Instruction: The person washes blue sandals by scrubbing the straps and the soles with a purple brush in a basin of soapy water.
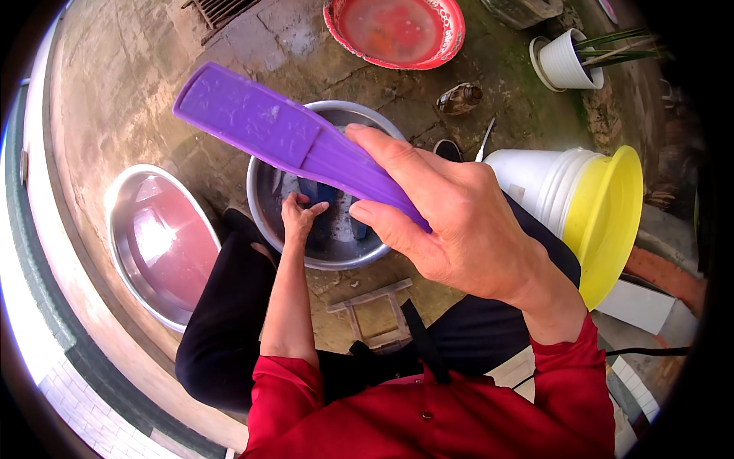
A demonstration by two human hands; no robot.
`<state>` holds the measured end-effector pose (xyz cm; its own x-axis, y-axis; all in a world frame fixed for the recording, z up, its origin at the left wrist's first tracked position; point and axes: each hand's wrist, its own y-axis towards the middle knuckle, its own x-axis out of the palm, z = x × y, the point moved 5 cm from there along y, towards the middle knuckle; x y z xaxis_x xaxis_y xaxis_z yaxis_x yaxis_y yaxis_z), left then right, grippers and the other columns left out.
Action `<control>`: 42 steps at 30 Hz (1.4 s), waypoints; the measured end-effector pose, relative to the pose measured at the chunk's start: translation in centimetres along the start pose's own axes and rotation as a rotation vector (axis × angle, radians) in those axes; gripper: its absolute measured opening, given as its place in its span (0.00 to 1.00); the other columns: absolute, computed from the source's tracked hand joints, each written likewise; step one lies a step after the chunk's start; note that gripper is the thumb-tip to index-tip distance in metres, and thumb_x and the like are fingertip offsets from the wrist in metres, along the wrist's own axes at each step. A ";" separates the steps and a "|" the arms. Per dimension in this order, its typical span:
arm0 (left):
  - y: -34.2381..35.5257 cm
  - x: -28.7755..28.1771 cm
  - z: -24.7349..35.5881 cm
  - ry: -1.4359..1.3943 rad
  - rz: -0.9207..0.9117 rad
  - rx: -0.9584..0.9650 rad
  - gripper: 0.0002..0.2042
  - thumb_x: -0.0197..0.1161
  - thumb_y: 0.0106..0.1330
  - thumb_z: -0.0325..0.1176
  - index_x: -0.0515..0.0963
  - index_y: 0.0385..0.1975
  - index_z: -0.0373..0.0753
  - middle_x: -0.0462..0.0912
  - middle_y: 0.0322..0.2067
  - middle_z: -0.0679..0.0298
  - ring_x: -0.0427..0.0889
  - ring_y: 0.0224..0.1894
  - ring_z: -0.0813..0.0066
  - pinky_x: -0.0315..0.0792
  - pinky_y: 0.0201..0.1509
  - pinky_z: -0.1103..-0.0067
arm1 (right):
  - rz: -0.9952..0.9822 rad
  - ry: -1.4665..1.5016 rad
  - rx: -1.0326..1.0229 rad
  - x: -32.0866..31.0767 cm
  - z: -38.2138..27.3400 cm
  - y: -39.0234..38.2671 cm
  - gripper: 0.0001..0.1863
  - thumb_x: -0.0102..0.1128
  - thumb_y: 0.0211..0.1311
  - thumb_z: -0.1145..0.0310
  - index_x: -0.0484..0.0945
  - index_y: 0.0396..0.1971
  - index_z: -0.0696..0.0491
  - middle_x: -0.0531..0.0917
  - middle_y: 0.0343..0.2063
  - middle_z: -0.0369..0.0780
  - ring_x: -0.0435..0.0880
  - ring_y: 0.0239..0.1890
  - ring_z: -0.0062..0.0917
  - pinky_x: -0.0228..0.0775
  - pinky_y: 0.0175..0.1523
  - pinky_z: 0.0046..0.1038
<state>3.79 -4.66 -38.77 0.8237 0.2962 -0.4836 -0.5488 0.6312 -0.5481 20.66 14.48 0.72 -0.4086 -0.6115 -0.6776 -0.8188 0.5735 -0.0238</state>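
My right hand (443, 222) is raised close to the camera, gripping a long purple plastic paddle (237, 115) by its ridged handle. Below it, my left hand (302, 214) is inside a metal basin (355, 260), its thumb spread from the bent fingers, at a dark blue item (330, 229) that looks like wet cloth. Whether the fingertips touch it I cannot tell. The paddle and right hand hide part of the basin.
A metal bowl of pinkish liquid (168, 260) stands left; a red basin (394, 30), brown bottle (459, 98) and potted plant (566, 61) are beyond. At right are white buckets (527, 180) with a yellow basin (604, 229). A wooden stool frame (371, 294) lies below the basin.
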 end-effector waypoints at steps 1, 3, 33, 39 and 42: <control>0.5 0.5 -2.0 -0.152 -0.025 -0.027 0.30 0.83 0.34 0.42 0.73 0.32 0.30 0.78 0.35 0.49 0.79 0.40 0.58 0.72 0.45 0.68 | -0.001 0.007 -0.009 0.2 -0.2 0.1 0.28 0.66 0.57 0.71 0.69 0.57 0.61 0.82 0.40 0.52 0.85 0.36 0.42 0.77 0.37 0.33; 0.8 2.1 -3.3 -0.301 0.090 0.009 0.33 0.84 0.33 0.42 0.71 0.35 0.29 0.78 0.35 0.49 0.79 0.40 0.57 0.72 0.46 0.68 | -0.002 0.010 -0.020 0.5 -0.5 0.3 0.28 0.66 0.57 0.71 0.70 0.57 0.61 0.82 0.41 0.52 0.85 0.37 0.42 0.78 0.38 0.33; -0.4 3.8 5.7 0.690 0.191 0.028 0.42 0.77 0.44 0.39 0.64 0.60 0.31 0.71 0.51 0.48 0.73 0.52 0.50 0.69 0.51 0.59 | 0.043 -0.147 -0.020 0.6 -0.1 0.7 0.29 0.67 0.55 0.70 0.69 0.56 0.63 0.83 0.34 0.50 0.84 0.27 0.38 0.77 0.31 0.31; -3.2 -0.9 10.0 0.398 0.173 -0.007 0.54 0.80 0.37 0.38 0.53 0.64 0.23 0.71 0.53 0.42 0.73 0.55 0.48 0.71 0.56 0.65 | 0.085 -0.159 -0.030 0.2 0.0 0.6 0.28 0.66 0.57 0.68 0.70 0.56 0.61 0.83 0.34 0.49 0.85 0.30 0.41 0.78 0.32 0.33; -3.9 -0.1 10.3 0.303 0.217 0.101 0.55 0.80 0.37 0.37 0.52 0.65 0.23 0.71 0.53 0.42 0.74 0.54 0.47 0.72 0.56 0.64 | 0.087 -0.160 -0.034 0.2 0.0 0.6 0.28 0.66 0.57 0.67 0.69 0.57 0.61 0.83 0.34 0.49 0.84 0.28 0.41 0.77 0.31 0.33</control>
<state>7.28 0.22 -29.59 0.6023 0.2148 -0.7688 -0.6763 0.6489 -0.3485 20.14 14.70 0.59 -0.4111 -0.4648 -0.7842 -0.7976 0.5999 0.0626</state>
